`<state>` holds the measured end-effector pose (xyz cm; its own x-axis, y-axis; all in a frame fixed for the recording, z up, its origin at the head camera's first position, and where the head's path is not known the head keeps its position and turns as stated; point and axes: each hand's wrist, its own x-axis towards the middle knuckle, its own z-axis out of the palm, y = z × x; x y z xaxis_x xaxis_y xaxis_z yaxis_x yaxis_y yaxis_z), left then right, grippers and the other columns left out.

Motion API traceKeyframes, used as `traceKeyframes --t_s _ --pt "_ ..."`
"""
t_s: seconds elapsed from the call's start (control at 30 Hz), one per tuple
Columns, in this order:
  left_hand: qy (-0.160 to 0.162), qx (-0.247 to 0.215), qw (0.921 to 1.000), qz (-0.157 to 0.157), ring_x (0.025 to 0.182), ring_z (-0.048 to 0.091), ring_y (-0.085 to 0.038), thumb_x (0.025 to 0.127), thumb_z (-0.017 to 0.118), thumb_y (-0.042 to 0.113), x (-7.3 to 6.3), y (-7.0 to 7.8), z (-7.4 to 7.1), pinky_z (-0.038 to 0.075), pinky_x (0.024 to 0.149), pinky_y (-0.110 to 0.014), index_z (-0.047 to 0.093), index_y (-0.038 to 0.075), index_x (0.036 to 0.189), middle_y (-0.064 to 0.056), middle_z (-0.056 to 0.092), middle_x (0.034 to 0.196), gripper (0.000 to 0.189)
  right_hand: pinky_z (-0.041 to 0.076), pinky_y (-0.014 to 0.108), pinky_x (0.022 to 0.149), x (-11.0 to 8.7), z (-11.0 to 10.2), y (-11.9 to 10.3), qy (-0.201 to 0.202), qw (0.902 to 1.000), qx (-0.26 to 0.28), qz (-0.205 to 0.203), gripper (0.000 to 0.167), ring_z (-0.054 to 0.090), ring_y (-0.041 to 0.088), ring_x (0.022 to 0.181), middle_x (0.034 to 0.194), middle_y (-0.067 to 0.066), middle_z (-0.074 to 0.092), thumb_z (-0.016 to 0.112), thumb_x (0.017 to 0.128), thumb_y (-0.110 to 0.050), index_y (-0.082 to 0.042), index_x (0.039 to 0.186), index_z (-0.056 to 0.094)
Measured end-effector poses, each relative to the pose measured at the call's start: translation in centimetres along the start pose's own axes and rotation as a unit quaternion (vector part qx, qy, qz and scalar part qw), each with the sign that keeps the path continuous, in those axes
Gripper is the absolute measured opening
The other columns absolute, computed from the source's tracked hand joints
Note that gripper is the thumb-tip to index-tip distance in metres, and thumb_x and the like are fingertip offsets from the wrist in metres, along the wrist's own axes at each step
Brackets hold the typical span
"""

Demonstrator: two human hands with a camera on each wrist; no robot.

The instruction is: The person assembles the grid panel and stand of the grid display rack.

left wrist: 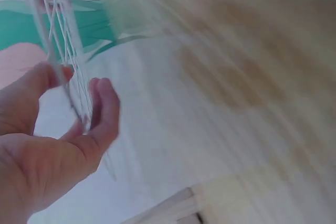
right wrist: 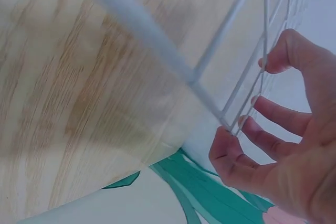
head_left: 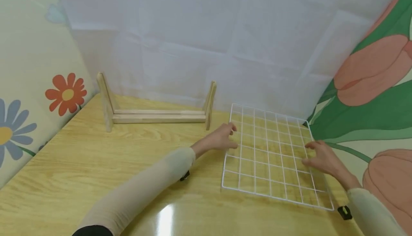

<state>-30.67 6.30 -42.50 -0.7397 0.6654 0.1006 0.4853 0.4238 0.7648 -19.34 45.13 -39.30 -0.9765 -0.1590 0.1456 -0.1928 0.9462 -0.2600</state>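
Observation:
A white wire grid panel lies between the two hands in the head view, tilted, with its near edge over the wooden table. My left hand grips its left side, thumb and fingers curled round the rim wire; the left wrist view shows the panel almost edge-on in that hand. At the opposite side, my right hand holds the rim wire. Seen from the right wrist, the fingertips hook under the wire and the thumb presses against it.
Behind and to the left stands a wooden rack with two upright end pieces joined by rails. A white sheet hangs at the back of the table. Flower-painted walls rise at the left and right.

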Motion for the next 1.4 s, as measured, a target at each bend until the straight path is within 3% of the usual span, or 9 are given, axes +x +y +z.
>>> traceKeyframes --t_s 0.27,0.43,0.6,0.7,0.87,0.97,1.07,1.17,1.4 --pt "0.118 -0.15 0.9788 0.075 0.105 0.067 -0.033 0.084 0.063 -0.011 -2.0 2.2 -0.6 0.057 0.085 -0.028 0.04 0.003 0.149 -0.024 0.04 0.146 0.071 0.052 0.057 0.072 -0.4 -0.5 -1.7 0.037 0.9991 0.018 0.008 0.059 0.06 0.046 0.091 0.116 0.034 0.056 0.078 0.08 -0.021 0.012 0.126 0.062" --pt "0.132 -0.214 0.9644 0.082 0.117 0.061 -0.035 0.084 0.061 -0.012 -2.8 3.1 -0.4 0.055 0.089 -0.028 0.038 0.01 0.153 -0.021 0.03 0.15 0.075 0.049 0.051 0.069 -0.5 -0.6 -2.6 0.052 0.9978 0.033 0.025 0.06 0.056 0.043 0.092 0.118 0.033 0.053 0.08 0.08 -0.019 0.01 0.129 0.06" --pt "0.137 -0.232 0.9583 0.096 0.122 0.058 -0.035 0.091 0.057 -0.005 -3.2 3.4 -0.9 0.056 0.088 -0.031 0.031 0.015 0.157 -0.022 0.021 0.154 0.074 0.046 0.052 0.068 -0.6 -0.5 -3.5 0.099 0.9937 0.047 0.024 0.061 0.051 0.044 0.095 0.123 0.033 0.049 0.082 0.081 -0.015 0.01 0.131 0.058" --pt "0.143 -0.31 0.9334 0.11 0.122 0.057 -0.039 0.098 0.053 -0.005 -3.3 3.6 -1.4 0.057 0.088 -0.04 0.024 0.017 0.159 -0.02 0.026 0.152 0.071 0.045 0.054 0.069 -0.6 -0.3 -4.0 0.128 0.99 0.056 0.017 0.061 0.049 0.045 0.097 0.124 0.033 0.047 0.082 0.081 -0.015 0.009 0.132 0.058" --pt "0.144 -0.495 0.8511 0.096 0.122 0.054 -0.049 0.1 0.054 -0.008 -3.3 4.1 -2.4 0.055 0.086 -0.058 0.009 0.03 0.163 -0.022 0.042 0.145 0.086 0.043 0.049 0.068 -0.3 0.1 -4.6 0.154 0.9857 0.069 0.008 0.059 0.048 0.041 0.096 0.124 0.031 0.048 0.081 0.08 -0.015 0.006 0.131 0.06" --pt "0.149 -0.552 0.8179 0.062 0.122 0.055 -0.049 0.098 0.051 -0.012 -3.4 4.1 -3.1 0.056 0.084 -0.059 0.012 0.03 0.163 -0.024 0.046 0.144 0.086 0.042 0.046 0.067 0.1 0.4 -5.0 0.15 0.9849 0.085 0.013 0.058 0.047 0.039 0.097 0.126 0.029 0.048 0.08 0.079 -0.013 0.005 0.131 0.06" --pt "0.152 -0.575 0.8032 0.034 0.124 0.054 -0.049 0.097 0.044 -0.014 -3.6 3.8 -3.7 0.058 0.083 -0.054 0.021 0.016 0.161 -0.024 0.044 0.147 0.075 0.041 0.044 0.067 0.5 1.0 -5.4 0.14 0.9846 0.103 0.021 0.059 0.046 0.038 0.099 0.128 0.028 0.047 0.079 0.08 -0.013 0.004 0.132 0.06" --pt "0.148 -0.585 0.7974 0.021 0.126 0.051 -0.052 0.098 0.037 -0.015 -3.9 3.2 -4.2 0.058 0.084 -0.053 0.029 0.008 0.158 -0.025 0.043 0.149 0.064 0.041 0.043 0.067 1.1 1.7 -5.7 0.133 0.9842 0.113 0.028 0.059 0.046 0.038 0.1 0.131 0.027 0.046 0.078 0.08 -0.014 0.004 0.134 0.06" --pt "0.157 -0.594 0.7882 0.026 0.126 0.048 -0.056 0.095 0.033 -0.019 -4.5 2.5 -5.4 0.055 0.087 -0.056 0.042 0.013 0.155 -0.024 0.055 0.138 0.069 0.04 0.044 0.067 2.3 2.6 -6.5 0.152 0.9814 0.116 0.016 0.057 0.046 0.038 0.1 0.134 0.026 0.044 0.077 0.081 -0.012 0.003 0.133 0.06"
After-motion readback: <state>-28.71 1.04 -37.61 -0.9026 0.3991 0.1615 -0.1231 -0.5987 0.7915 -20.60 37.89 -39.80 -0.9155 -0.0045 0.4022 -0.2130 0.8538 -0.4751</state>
